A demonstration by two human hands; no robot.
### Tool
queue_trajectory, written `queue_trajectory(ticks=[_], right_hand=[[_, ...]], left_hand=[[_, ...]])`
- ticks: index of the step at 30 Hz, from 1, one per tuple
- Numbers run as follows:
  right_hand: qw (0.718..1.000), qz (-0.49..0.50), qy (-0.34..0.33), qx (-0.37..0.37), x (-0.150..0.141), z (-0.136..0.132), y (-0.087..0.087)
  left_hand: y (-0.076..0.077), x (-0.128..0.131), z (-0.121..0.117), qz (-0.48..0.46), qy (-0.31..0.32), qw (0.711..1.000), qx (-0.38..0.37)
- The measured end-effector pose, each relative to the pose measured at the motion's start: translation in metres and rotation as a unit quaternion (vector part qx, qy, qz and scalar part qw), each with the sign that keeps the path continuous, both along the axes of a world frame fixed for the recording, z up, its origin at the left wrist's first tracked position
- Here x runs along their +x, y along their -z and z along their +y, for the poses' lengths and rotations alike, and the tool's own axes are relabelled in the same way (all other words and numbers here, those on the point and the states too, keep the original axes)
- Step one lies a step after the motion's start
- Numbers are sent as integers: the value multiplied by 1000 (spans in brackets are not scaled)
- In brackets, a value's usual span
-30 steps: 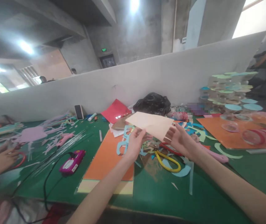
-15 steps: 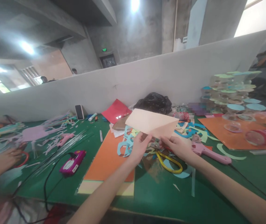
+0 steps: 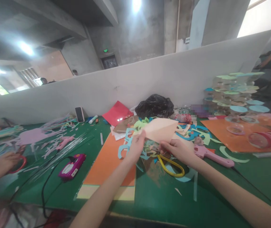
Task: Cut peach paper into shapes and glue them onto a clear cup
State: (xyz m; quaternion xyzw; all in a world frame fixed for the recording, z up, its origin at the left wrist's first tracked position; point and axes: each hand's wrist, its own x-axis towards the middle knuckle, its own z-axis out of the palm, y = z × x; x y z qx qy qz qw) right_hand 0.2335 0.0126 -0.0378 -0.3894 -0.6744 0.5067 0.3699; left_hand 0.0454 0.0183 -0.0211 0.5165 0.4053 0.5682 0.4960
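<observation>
A pale peach sheet of paper (image 3: 161, 129) is held up between my two hands, bent or folded so that it looks narrower on the left. My left hand (image 3: 137, 146) pinches its left end between thumb and fingers. At its lower right edge my right hand (image 3: 177, 149) grips it, thumb on the near side. Just below lie scissors with yellow handles (image 3: 171, 166), their blades partly behind my right hand. Under and around the sheet spreads a heap of cut paper scraps (image 3: 126, 147) in blue and green.
Orange sheets (image 3: 111, 161) lie left of my hands, with a magenta device (image 3: 72, 167) beyond. A pink glue gun (image 3: 213, 156) rests at right, near a tiered bottle-and-paper structure (image 3: 237, 95). A black plastic bag (image 3: 154, 106) sits by the wall. At far left another person's hand (image 3: 4, 164) holds red-handled scissors.
The peach paper has been lowered and turned or folded, showing a smaller outline now. My left hand shifted slightly left along with its edge; more scraps show behind the paper.
</observation>
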Motion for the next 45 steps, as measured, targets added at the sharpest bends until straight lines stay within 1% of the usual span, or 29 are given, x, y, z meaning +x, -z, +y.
queue_trajectory(ticks=[3, 6, 8, 11, 14, 16, 20, 22, 25, 28, 30, 32, 34, 36, 38, 42, 45], right_hand=[[1000, -5, 8, 8, 4, 4, 1], [1000, -6, 7, 3, 5, 7, 3], [1000, -2, 8, -4, 4, 8, 4], [1000, -4, 10, -11, 1, 7, 5], [999, 11, 2, -43, 1, 5, 3], [998, 15, 7, -58, 3, 4, 1], [998, -10, 2, -57, 4, 5, 3], [998, -13, -2, -54, 3, 6, 7], [999, -31, 10, -43, 0, 5, 8], [998, -44, 21, -33, 0, -1, -3], [998, -49, 19, -29, 2, -6, -14], [998, -59, 14, -24, 4, -9, -22], [997, -75, 15, -26, 6, -9, -26], [996, -81, 28, -35, 8, -7, -25], [994, -89, 41, -40, 9, -3, -21], [993, -90, 60, -39, 9, 4, -13], [996, -51, 62, -23, 8, 5, -10]], left_hand=[[-7, -11, 12, -105, -18, 994, 29], [-14, -21, 19, -157, -47, 986, 26], [-17, -25, 21, -168, -64, 983, 33], [-16, -28, 23, -162, -69, 984, 39], [-14, -29, 24, -171, -76, 982, 33], [-16, -31, 25, -184, -93, 978, 36], [-20, -35, 25, -197, -134, 969, 65], [-17, -32, 24, -199, -128, 969, 77], [-6, -19, 20, -175, -79, 980, 54], [6, -6, 17, -118, -38, 992, 26], [9, -2, 15, -86, -38, 995, 31], [7, -3, 15, -86, -56, 994, 43], [1, -10, 15, -124, -92, 987, 53], [-7, -18, 16, -163, -129, 976, 59], [-12, -25, 18, -177, -149, 971, 61], [-16, -28, 17, -194, -137, 970, 57], [-13, -18, 14, -212, -86, 973, 43]])
